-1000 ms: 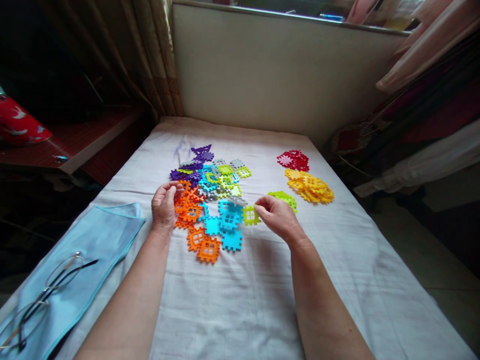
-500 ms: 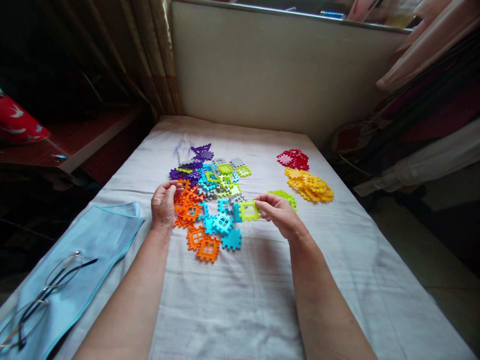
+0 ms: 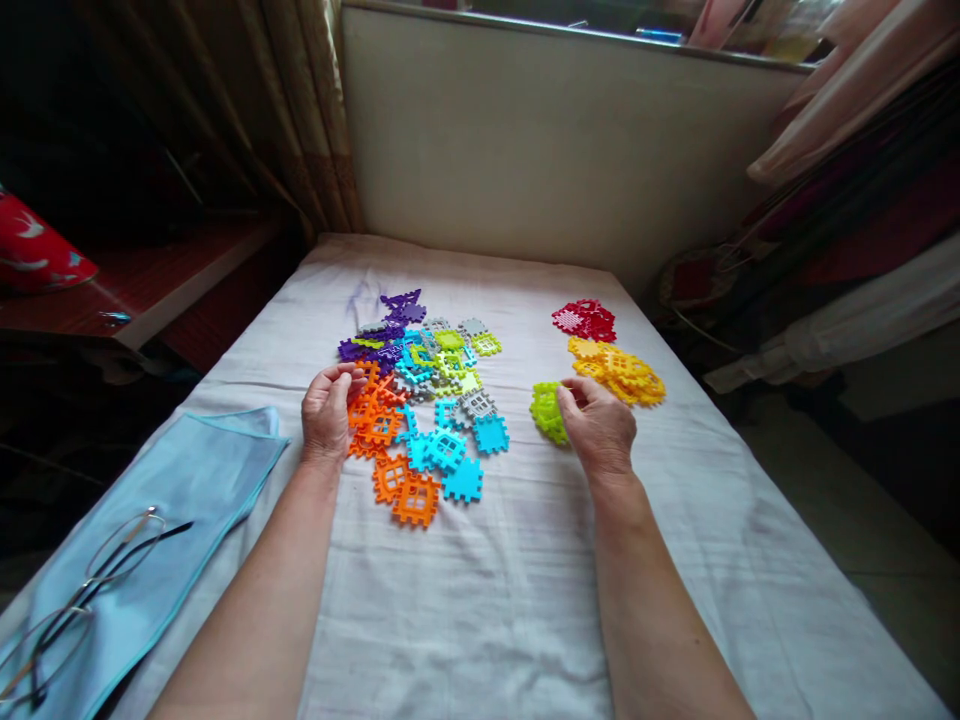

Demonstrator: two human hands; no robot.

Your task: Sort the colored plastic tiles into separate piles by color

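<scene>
The person's right hand (image 3: 600, 425) is at the right edge of a small heap of lime-green pieces (image 3: 547, 412) on the white cloth (image 3: 465, 600), its thumb and fingers drawn together over the heap; whether they grip a piece cannot be told. The left hand (image 3: 328, 415) rests just left of the orange pieces (image 3: 416, 498), its fingers curled in toward the thumb, and whether it touches or pinches one of them is unclear. Between the hands lie flat, notched blue pieces (image 3: 463, 481), some overlapping, with a gray window-like piece (image 3: 478, 403) just above. Farther back, purple pieces (image 3: 371, 350) sit at the left of the mixed spread, and more lime green shows among blue and gray. Beyond the right hand are a yellow heap (image 3: 622, 372) and, behind it, a red heap (image 3: 585, 319). Glasses (image 3: 135, 545) lie on a light-blue cloth (image 3: 225, 450) at the left.
</scene>
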